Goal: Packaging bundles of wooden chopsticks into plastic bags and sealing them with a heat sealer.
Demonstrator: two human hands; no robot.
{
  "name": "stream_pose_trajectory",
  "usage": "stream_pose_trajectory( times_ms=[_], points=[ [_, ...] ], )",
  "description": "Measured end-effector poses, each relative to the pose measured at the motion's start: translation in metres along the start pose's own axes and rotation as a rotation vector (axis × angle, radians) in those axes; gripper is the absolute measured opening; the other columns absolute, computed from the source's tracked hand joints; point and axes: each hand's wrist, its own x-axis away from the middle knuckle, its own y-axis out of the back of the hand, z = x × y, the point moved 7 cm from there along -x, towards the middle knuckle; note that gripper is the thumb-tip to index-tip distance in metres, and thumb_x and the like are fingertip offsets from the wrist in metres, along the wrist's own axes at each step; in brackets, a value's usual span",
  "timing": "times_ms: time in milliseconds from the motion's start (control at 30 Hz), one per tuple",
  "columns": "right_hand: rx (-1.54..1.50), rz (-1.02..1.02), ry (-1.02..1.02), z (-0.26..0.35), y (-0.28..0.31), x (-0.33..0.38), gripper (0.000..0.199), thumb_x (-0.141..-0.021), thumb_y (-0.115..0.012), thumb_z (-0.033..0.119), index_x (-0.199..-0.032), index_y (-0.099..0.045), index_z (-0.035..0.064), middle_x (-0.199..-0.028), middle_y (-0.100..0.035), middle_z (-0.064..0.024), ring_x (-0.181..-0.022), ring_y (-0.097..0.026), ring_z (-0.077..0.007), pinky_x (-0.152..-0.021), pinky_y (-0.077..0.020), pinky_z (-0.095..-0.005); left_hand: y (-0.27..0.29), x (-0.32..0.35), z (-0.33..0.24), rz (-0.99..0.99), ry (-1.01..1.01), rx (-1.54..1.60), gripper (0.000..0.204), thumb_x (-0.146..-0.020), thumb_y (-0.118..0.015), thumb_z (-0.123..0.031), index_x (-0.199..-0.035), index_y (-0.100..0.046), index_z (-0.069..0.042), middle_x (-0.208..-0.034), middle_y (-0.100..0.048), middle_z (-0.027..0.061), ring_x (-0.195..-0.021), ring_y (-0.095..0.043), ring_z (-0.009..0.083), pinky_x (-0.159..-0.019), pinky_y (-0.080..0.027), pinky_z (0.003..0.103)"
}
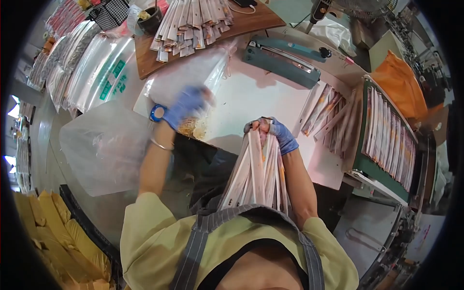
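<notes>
My right hand (282, 135), in a blue fingerless glove, is closed round the top end of a bundle of long, narrow printed packets (258, 169). The bundle hangs down toward my apron, its lower ends fanned out. My left hand (188, 105), gloved the same way, is smeared by motion over the left side of the white worktop (232, 113). Its fingers cannot be made out. Close to that wrist is a round blue-rimmed thing (158, 112). Clear plastic bags (188, 75) lie just beyond this hand.
A green bar sealer (285, 60) stands at the worktop's back. On the right are loose packets (321, 113) and a green tray (357, 145) filled with more. A brown board (246, 21) carries a packet pile (191, 26). Stacked plastic bags (101, 72) lie left.
</notes>
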Motion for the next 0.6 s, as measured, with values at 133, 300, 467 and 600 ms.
stream_pose_trajectory(
  times_ms=[133,300,467,600],
  points=[
    [0.096,-0.004,-0.023,0.001,0.000,-0.004,0.025,-0.072,-0.066,0.021,-0.081,-0.058,-0.0010,-0.087,-0.060,-0.0131,-0.081,-0.059,-0.0237,-0.072,-0.0486,-0.0302,0.092,0.002,-0.055,-0.413,-0.641,-1.349,0.017,-0.072,-0.063,-0.018,-0.076,-0.055,-0.004,-0.074,-0.059,0.0086,-0.062,-0.054,0.0222,-0.060,-0.046,0.032],
    [0.017,-0.050,0.090,-0.004,-0.019,-0.013,0.025,-0.077,-0.064,0.026,-0.076,-0.057,0.0011,-0.075,-0.060,-0.0102,-0.080,-0.058,-0.0167,-0.065,-0.0474,-0.0267,0.030,-0.019,-0.010,-0.292,-0.569,-1.084,0.017,-0.077,-0.058,-0.020,-0.082,-0.057,-0.004,-0.079,-0.058,0.0158,-0.074,-0.054,0.0315,-0.067,-0.044,0.036],
    [0.275,0.024,-0.080,-0.007,-0.035,-0.036,0.027,-0.080,-0.059,0.028,-0.073,-0.061,0.0019,-0.064,-0.060,-0.0059,-0.058,-0.054,-0.0123,-0.061,-0.0441,-0.0250,-0.086,0.003,0.015,-0.210,-0.377,-0.964,0.016,-0.078,-0.054,-0.018,-0.076,-0.049,-0.002,-0.073,-0.053,0.0216,-0.071,-0.054,0.0385,-0.061,-0.042,0.042],
    [0.316,-0.134,-0.071,-0.002,-0.025,-0.028,0.018,-0.076,-0.059,0.018,-0.068,-0.061,0.0013,-0.060,-0.059,-0.0057,-0.057,-0.054,-0.0119,-0.058,-0.0441,-0.0246,-0.029,0.023,-0.005,-0.477,-0.457,-0.977,0.021,-0.082,-0.053,-0.021,-0.075,-0.050,-0.002,-0.067,-0.053,0.0174,-0.062,-0.051,0.0339,-0.058,-0.042,0.039]
  ],
)
